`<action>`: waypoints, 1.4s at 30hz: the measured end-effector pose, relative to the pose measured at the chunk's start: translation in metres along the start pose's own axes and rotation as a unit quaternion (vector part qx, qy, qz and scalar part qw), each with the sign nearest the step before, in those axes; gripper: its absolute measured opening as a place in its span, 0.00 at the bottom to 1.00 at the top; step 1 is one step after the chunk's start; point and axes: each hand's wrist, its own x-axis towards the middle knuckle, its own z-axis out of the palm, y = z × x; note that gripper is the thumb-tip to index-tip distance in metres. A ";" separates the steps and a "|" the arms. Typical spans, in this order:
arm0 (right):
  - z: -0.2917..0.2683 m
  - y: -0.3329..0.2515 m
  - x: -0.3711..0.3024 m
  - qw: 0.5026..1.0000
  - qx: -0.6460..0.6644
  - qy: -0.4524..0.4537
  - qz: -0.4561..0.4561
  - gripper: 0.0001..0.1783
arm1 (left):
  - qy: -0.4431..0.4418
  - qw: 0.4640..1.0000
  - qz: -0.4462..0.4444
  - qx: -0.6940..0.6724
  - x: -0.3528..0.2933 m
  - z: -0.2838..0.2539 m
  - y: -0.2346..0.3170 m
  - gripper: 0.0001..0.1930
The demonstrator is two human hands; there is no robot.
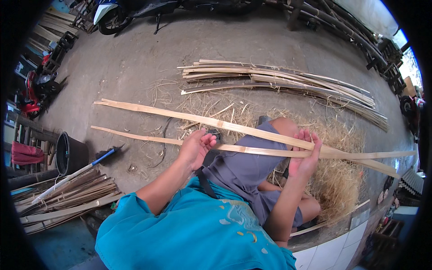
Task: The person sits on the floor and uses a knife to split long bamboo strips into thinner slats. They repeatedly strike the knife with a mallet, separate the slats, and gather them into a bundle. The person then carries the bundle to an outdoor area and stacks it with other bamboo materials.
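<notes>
Two long, pale bamboo strips stretch across in front of me. The upper bamboo strip slants down to the right and crosses the lower bamboo strip just right of my right hand. My right hand, palm up with raised fingers, holds both strips near the crossing. My left hand is at the lower strip, fingers loosely curled and apart, palm turned up. That strip passes out of sight behind the left hand, with no grip on it visible. The strips pass over my bent leg.
Fine bamboo shavings lie around my legs. Beyond them is a bundle of bamboo strips. More split strips, a black bucket and a blue-and-white pole are at left. Parked motorcycles stand along the edges.
</notes>
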 end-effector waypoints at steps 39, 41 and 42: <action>-0.072 -0.032 0.006 0.994 0.001 0.102 -0.044 0.23 | -0.293 0.795 0.254 0.467 -0.006 0.104 0.002 0.18; -0.079 -0.043 0.008 0.993 0.010 0.110 -0.053 0.23 | -0.293 0.606 0.393 0.627 0.002 0.093 0.008 0.18; -0.080 -0.051 0.008 0.991 0.012 0.117 -0.061 0.23 | -0.286 0.492 0.451 0.688 0.006 0.087 0.012 0.19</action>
